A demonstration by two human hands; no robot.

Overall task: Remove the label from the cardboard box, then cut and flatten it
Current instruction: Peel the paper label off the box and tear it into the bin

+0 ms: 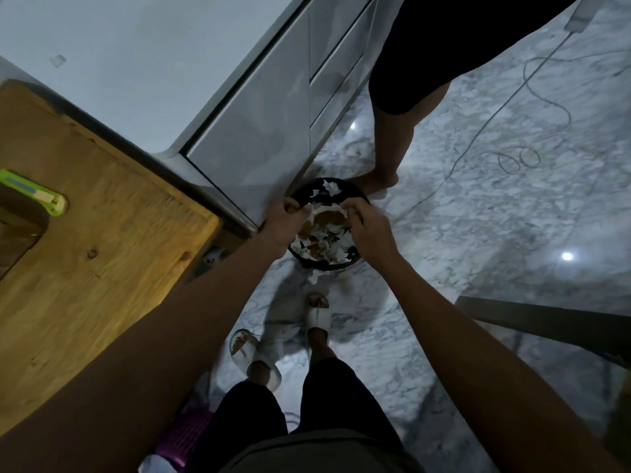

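Over the bin on the floor, the left hand and right hand pinched a white label scrap. Best dropped straight down, clear of the rim. No cardboard box was visible; a green cutter lay at the table's left edge.

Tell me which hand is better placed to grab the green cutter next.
Probably left. The left hand is nearer the green cutter on the wooden table; the right hand is farther away.

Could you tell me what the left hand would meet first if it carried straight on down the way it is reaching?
Most likely the scraps of torn paper heaped in the black waste bin. The left hand is pinching a white strip directly above it, though depth is hard to judge here.
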